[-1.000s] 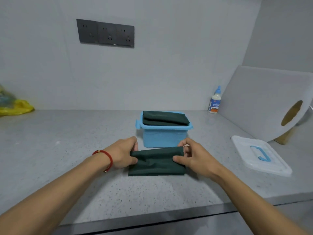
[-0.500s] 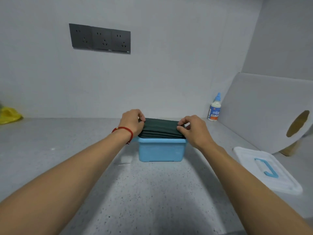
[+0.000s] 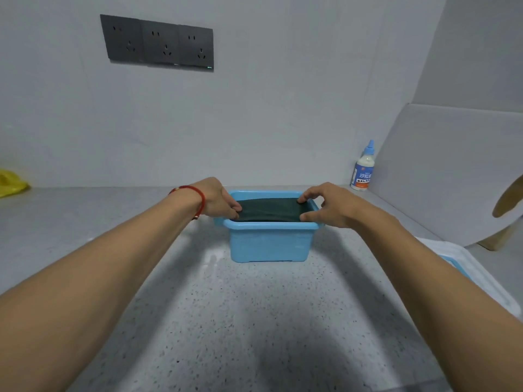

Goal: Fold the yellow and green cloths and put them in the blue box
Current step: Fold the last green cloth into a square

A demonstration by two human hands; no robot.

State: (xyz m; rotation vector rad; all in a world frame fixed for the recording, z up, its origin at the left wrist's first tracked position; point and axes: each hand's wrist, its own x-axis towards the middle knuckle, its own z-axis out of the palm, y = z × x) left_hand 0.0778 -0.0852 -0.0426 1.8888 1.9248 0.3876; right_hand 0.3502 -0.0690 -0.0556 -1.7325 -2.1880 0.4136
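**A:** so where's the green cloth (image 3: 268,208) sitting rn?

**B:** It's seen folded flat inside the blue box (image 3: 268,244), top layer level with the rim or a touch under it. The box is parked on the speckled counter (image 3: 226,321), roughly mid-frame.

**A:** and the hands?

**B:** The left hand (image 3: 219,198) is laid at the cloth's left end, fingers bent down onto the fabric. The right hand (image 3: 329,206) is at the right end, fingertips and thumb touching the edge. Whether the fabric is pinched or only pressed can't be told.

**A:** anything else around?

**B:** A white lid with a blue handle (image 3: 464,267) is seen off to the right, a small bottle (image 3: 363,169) by the back wall, outlets (image 3: 158,42) up top. A bit of yellow (image 3: 11,182) is spotted far left, too cropped to identify.
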